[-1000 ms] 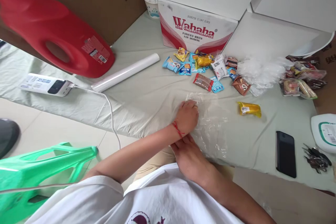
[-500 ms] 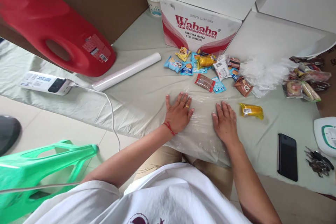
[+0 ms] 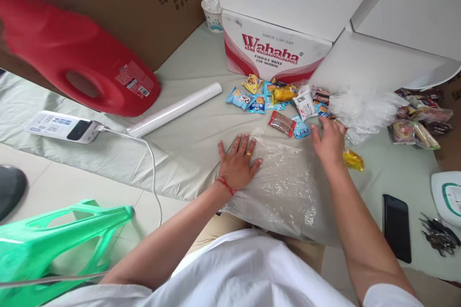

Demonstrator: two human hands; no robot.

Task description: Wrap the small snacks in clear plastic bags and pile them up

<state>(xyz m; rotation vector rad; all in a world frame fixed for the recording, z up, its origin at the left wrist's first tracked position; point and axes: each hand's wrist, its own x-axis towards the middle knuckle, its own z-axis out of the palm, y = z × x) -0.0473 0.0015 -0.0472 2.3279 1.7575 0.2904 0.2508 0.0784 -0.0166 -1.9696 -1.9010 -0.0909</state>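
Note:
My left hand (image 3: 236,163) lies flat with fingers spread on a clear sheet of plastic film (image 3: 288,177), at the film's left side. The film looks wrinkled and shiny on the cloth-covered table. My right hand (image 3: 328,143) is above the right end of a pile of small snack packets, thumb and fingers apart. Under its fingertips a brown snack packet is mostly hidden; whether they touch it I cannot tell. A yellow snack packet (image 3: 353,159) lies beside the right wrist, partly covered. Left of that hand are a blue packet (image 3: 301,127) and a red-brown packet (image 3: 281,123).
A white plastic roll (image 3: 175,110), a power bank (image 3: 65,126) with its cable and a red jug (image 3: 82,53) occupy the left. Behind the snacks stands a Wahaha carton (image 3: 272,48). Crumpled clear bags (image 3: 365,100), a phone (image 3: 396,228) and keys (image 3: 440,234) are on the right.
My right hand has lifted off the film and moved up and right to the brown packet. My left hand stays flat on the film, slightly further left.

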